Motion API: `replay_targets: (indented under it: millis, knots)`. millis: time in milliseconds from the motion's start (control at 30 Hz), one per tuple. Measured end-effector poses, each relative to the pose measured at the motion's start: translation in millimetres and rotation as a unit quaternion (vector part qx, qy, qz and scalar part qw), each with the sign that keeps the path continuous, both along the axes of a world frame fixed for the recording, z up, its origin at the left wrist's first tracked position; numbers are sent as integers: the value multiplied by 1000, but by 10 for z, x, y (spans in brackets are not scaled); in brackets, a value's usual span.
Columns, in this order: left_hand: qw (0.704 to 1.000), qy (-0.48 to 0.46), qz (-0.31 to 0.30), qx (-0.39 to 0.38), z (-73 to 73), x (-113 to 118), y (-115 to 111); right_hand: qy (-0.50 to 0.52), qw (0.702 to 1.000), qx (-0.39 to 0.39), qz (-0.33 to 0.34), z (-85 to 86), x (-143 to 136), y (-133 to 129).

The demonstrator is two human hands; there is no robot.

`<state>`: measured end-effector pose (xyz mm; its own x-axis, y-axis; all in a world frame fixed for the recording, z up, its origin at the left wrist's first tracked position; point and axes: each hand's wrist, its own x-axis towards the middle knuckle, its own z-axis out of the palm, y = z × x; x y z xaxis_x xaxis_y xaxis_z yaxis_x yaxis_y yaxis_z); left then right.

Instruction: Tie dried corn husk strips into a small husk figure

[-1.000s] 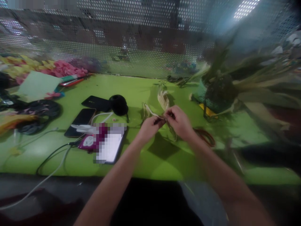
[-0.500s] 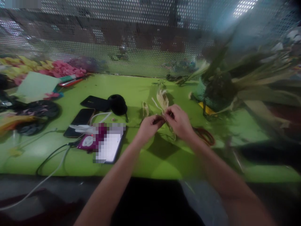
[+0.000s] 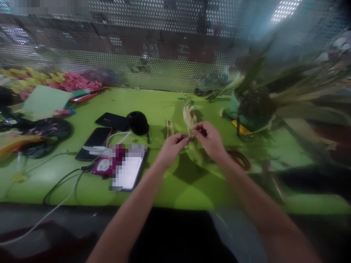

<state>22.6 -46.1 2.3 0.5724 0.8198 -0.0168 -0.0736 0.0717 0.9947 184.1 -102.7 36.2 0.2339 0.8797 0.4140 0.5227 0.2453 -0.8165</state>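
Note:
A pale, dried corn husk bundle [image 3: 189, 116] points away from me above the green table, its lower end trailing in thin strips between my hands. My left hand [image 3: 174, 146] pinches the narrow lower part of the bundle with thumb and forefinger. Just to the right, my right hand [image 3: 208, 140] has thumb and fingertips closed at the bundle's narrow neck, on what looks like a thin husk strip. Fine detail at the fingertips is too blurred to see. A small loose husk piece [image 3: 170, 127] lies beyond my left hand.
On the left are dark phones [image 3: 94, 143], a lit tablet or phone [image 3: 130, 168], a purple power strip [image 3: 102, 166], cables and a round black case [image 3: 138, 123]. A brownish-red ring [image 3: 241, 159] and a green pot [image 3: 236, 104] with long dry leaves stand right. Perforated metal panel [image 3: 164, 69] behind.
My right fingertips have shifted slightly up along the bundle, and the left fingers have opened a small gap from them. The view has moved a little; the other objects stay put.

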Motion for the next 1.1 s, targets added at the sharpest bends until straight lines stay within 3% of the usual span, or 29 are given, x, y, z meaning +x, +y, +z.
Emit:
replay_targets:
  millis: [100, 333, 533, 700, 800, 933, 1100]
  knots:
    - [999, -25, 28, -39, -25, -1, 30, -22, 999, 32, -32, 45, -5, -24]
    - [993, -69, 74, -59, -27, 8, 62, -153, 988, -10, 12, 47, -73, -58]
    - [994, -48, 101, 0, -11, 32, 62, -181, 983, 10, 4, 49, -135, -88]
    - [990, 35, 71, 114, 43, 32, -7, -136, 990, 15, 34, 66, -143, -107]
    - [987, 18, 67, 143, 39, 31, -49, -174, 983, 28, 47, 42, -157, -114]
    - [991, -67, 64, 99, -2, 52, -43, -202, 977, 53, 43, -19, -171, -121]
    - [986, -105, 129, -30, -8, 70, -3, -250, 963, 76, 66, -116, -205, -105]
